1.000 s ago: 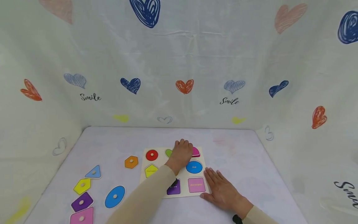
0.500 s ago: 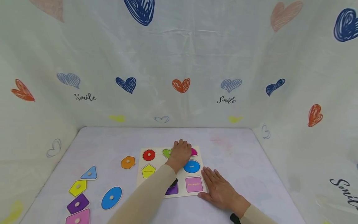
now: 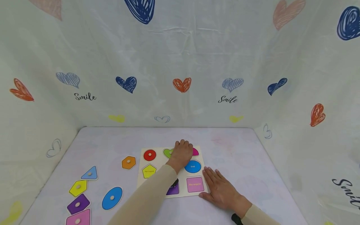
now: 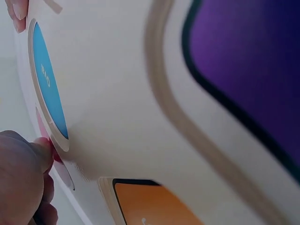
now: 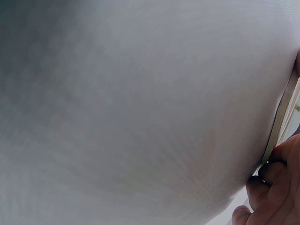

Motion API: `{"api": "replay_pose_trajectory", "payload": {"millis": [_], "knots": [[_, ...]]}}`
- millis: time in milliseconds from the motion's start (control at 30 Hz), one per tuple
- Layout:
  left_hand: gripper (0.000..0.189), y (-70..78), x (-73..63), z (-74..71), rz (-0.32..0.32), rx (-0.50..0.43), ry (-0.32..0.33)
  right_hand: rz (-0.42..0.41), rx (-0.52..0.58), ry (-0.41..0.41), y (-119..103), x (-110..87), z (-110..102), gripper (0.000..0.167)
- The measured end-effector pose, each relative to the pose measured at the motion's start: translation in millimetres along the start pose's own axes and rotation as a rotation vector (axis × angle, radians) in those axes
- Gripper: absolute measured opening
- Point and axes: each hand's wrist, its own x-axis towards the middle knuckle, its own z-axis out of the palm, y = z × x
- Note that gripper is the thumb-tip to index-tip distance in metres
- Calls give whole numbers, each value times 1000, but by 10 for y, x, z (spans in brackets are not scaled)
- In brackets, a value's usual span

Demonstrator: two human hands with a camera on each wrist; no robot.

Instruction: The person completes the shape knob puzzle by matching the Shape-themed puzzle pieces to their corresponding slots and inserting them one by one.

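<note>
Pinching the magenta piece (image 3: 195,152) at the upper right corner of the cream board (image 3: 161,162), the left hand (image 3: 181,155) has its thumb and curled fingers drawn together; the left wrist view shows the thumb close against the piece. Much of the piece is hidden beneath the hand, and I cannot tell whether it lies fully flush in its place. Just below it on the board is a printed blue oval labelled "Oval" (image 3: 192,166), with a pink rectangle (image 3: 195,184) under that. A green heart (image 3: 167,152), partly covered by the hand, and a red circle (image 3: 146,155) with a knob share the top row; a yellow pentagon outline (image 3: 149,171) sits below the red circle.

The right hand (image 3: 222,190) rests beside the board's right edge, touching it, fingers straight and holding nothing.

Left of the board, on the pale table (image 3: 242,156), lie knobbed pieces: an orange hexagon (image 3: 125,162), a loose blue oval (image 3: 108,200), a blue triangle (image 3: 92,172), a loose yellow pentagon (image 3: 81,186), a purple piece (image 3: 82,201) and a pink piece (image 3: 84,215) cut off by the lower edge of the view. A white curtain (image 3: 208,62) printed with hearts stands behind.
</note>
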Motion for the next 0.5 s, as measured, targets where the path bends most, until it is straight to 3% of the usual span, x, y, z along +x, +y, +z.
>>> {"api": "replay_pose_trajectory", "payload": {"millis": [200,500], "knots": [[45,-4,-4,8,-5,-2,-2,0,7,-4,-9,16,0,99],[49,10,-22,42,-6,-6,24,21,17,-18,-5,17,11,100]]}}
